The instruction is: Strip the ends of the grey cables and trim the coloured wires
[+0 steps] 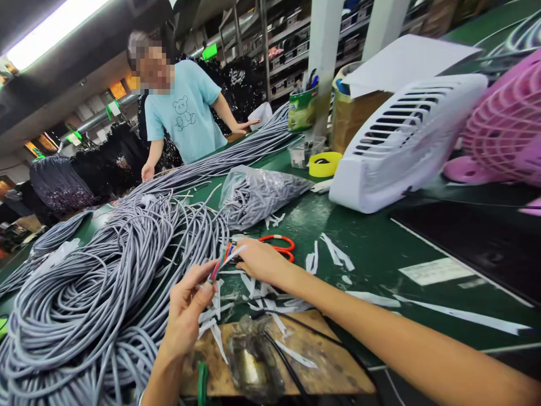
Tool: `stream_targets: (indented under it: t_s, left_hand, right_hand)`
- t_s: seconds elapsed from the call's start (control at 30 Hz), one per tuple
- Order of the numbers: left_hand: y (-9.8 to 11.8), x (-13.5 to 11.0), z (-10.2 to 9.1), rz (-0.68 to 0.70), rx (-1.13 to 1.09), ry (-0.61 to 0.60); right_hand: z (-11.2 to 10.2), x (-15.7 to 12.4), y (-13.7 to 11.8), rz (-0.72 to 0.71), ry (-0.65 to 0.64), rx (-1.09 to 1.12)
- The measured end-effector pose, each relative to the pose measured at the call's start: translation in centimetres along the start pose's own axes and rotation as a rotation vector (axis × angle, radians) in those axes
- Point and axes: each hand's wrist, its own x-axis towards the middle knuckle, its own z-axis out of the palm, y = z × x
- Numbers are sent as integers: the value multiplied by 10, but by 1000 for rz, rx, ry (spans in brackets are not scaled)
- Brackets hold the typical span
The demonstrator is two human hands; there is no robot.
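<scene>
Pinched between the thumb and fingers of my left hand (192, 301) is a cable's end. Its thin coloured wires (218, 265), red, green and dark among them, fan up towards my right hand (257, 259). A white strip (235, 254) sticks out beside these wires, in front of my right fingers. The right hand is closed at the wire tips; what it grips is hidden. Just behind it lie scissors with red handles (289, 246), their blades covered by the hand. Grey cables (97, 282) pile up in big coils to the left.
Cut white scraps (338, 252) litter the green table (313, 217). A wooden board (333, 361) carries a metal block (253, 363). Beyond sit a bag of grey pieces (262, 194), yellow tape (324, 164) and a white fan (397, 141). A co-worker (186, 113) stands across the table.
</scene>
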Motion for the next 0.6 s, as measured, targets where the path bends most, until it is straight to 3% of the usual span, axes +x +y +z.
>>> stream_targets:
  t_s: [0.1, 0.27, 0.4, 0.6]
  left_hand:
    - [-4, -1, 0, 17, -61, -52]
    - [-8, 0, 0, 317, -134, 49]
    - [-6, 0, 1, 417, -50, 107]
    - [-4, -3, 5, 433, 98, 177]
  right_hand:
    - [5, 0, -6, 69, 16, -111]
    - [-15, -12, -14, 24, 108, -169]
    - [-24, -24, -21, -270, 317, 152]
    - [-18, -40, -33, -464, 261, 348]
